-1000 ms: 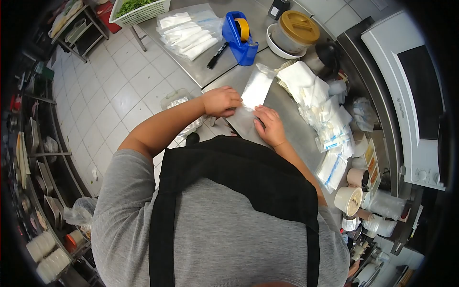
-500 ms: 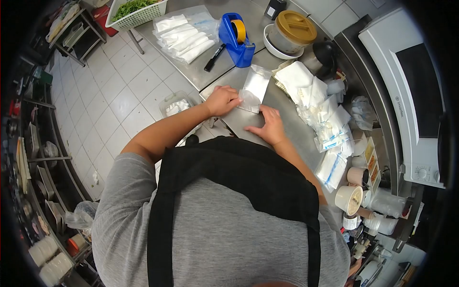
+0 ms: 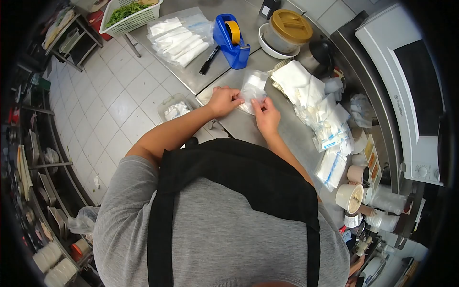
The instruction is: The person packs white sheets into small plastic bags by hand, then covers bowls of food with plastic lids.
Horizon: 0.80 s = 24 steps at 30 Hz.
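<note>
On the steel counter in front of me lies a small clear plastic bag with something white inside, its near end bunched up. My left hand pinches the bag's left edge between thumb and fingers. From the right, my right hand has thumb and fingertips closed on the near right part of the bag. Beyond it stands a blue tape dispenser with a yellow roll. A black marker lies beside the dispenser. Wrapped white packets lie in a row at the far left.
More white packets are heaped along the right side. A tub with a brown lid sits in a white bowl. A microwave stands far right. A basket of greens is at the upper left; a plastic container sits below the counter edge.
My right hand has moved up and inward from the bag's near corner, its fingers closing onto the plastic. The bag's near end is now more folded. My left hand stays at the left edge.
</note>
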Tool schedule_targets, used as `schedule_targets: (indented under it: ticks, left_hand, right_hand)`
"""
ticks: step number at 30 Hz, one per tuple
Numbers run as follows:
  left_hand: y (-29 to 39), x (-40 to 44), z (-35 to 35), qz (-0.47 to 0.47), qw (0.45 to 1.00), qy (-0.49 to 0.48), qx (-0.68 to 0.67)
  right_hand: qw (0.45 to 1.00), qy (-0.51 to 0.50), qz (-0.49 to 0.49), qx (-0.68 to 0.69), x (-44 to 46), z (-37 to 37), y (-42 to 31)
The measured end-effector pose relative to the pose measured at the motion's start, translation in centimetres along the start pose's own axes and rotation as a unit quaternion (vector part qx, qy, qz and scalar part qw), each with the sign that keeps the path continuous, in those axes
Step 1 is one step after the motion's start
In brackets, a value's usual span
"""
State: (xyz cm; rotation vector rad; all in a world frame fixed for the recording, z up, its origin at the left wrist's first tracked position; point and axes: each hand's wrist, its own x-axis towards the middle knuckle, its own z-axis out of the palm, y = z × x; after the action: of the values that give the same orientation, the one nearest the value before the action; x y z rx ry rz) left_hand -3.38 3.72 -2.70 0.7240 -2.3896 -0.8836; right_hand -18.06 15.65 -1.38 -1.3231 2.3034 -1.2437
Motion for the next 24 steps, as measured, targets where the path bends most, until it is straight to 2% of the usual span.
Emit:
schedule_targets:
  ticks: [3, 9, 12, 15, 18, 21, 24]
  left_hand:
    - [0.7, 1.0, -0.2, -0.078, 0.995, -0.059, 0.023]
    - [1.6, 2.7, 0.2, -0.153, 0.982, -0.055, 0.095]
    - [1.4, 3.8, 0.5, -0.180, 0.969, -0.085, 0.144]
    - [1.1, 4.5, 0.9, -0.193, 0.965, -0.101, 0.148]
    - [1.3, 4.7, 1.2, -0.204, 0.961, -0.102, 0.155]
    - [1.5, 4.6, 1.0, -0.209, 0.960, -0.104, 0.152]
    - [1.8, 4.4, 0.8, -0.207, 0.965, -0.062, 0.147]
  right_hand:
    - [0.999, -0.020, 0.029, -0.025, 0.7, 0.2, 0.0]
    - [0.992, -0.059, 0.027, -0.106, 2.9, 0.3, 0.4]
    - [0.989, -0.090, 0.067, -0.101, 4.0, 0.6, 1.4]
    - [0.993, -0.040, 0.071, -0.084, 4.2, 0.4, 1.4]
    - [0.994, 0.000, 0.027, -0.102, 4.2, 0.2, 1.3]
    - [0.984, -0.107, 0.116, -0.078, 5.3, -0.1, 1.0]
    - [0.950, -0.118, 0.192, 0.217, 5.8, 0.6, 2.1]
